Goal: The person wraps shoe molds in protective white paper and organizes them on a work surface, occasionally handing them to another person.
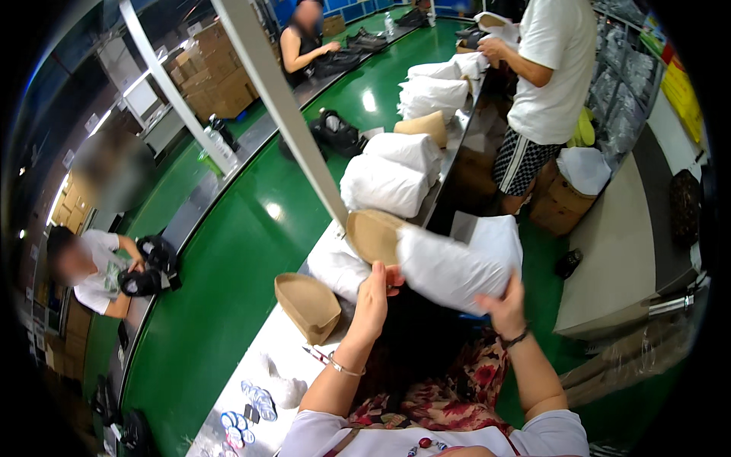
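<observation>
My right hand (506, 306) grips the right end of a white paper-wrapped bundle (454, 268), held tilted in front of me and slightly blurred. A brown moulded, rounded piece (373, 234) shows at the bundle's left end; whether it sits inside the wrapping or behind it I cannot tell. Just below that piece is my left hand (375, 295), thumb up and fingers partly apart, with nothing visible in it. Under its wrist side, on the white table (251, 365), lies a brown moulded tray (306, 306). Another white bundle (336, 270) lies behind it.
More white bundles (388, 183) line the bench ahead. A pen (316, 355), small stickers and crumpled paper lie on the table. A white post (282, 114) rises beyond. Several people work around the green surface, one standing person (552, 72) at right. A carton (567, 199) stands behind.
</observation>
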The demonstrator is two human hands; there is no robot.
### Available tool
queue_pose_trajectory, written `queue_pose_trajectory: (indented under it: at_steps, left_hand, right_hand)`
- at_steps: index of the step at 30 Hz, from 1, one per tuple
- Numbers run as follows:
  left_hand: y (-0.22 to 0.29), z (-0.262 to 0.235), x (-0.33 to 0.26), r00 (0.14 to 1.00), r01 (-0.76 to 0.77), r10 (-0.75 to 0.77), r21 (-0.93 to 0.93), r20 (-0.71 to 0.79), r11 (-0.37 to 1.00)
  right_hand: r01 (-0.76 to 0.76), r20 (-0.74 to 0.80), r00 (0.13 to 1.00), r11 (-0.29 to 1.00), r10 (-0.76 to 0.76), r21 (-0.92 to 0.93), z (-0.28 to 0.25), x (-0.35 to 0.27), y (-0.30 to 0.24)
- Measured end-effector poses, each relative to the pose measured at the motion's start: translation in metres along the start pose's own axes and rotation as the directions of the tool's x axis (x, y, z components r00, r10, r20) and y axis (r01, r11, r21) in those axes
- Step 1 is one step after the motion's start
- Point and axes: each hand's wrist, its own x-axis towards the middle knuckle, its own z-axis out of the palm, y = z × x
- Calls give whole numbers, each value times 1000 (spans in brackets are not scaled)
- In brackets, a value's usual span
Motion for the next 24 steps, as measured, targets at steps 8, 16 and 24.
queue_pose_trajectory:
  at_steps: [8, 16, 24]
  left_hand:
    - [-17, -66, -60, 837, -299, 429, 374, -338, 878]
    - [-7, -117, -66, 662, -177, 702, 855, -264, 488]
    - [-36, -149, -50, 739, 19, 490, 740, -463, 672]
  right_hand:
    - [146, -132, 979, 987, -154, -71, 12, 20, -26]
    - [194, 160, 973, 968, -168, -162, 156, 25, 39]
    - [277, 136, 955, 956, -263, -97, 189, 15, 56]
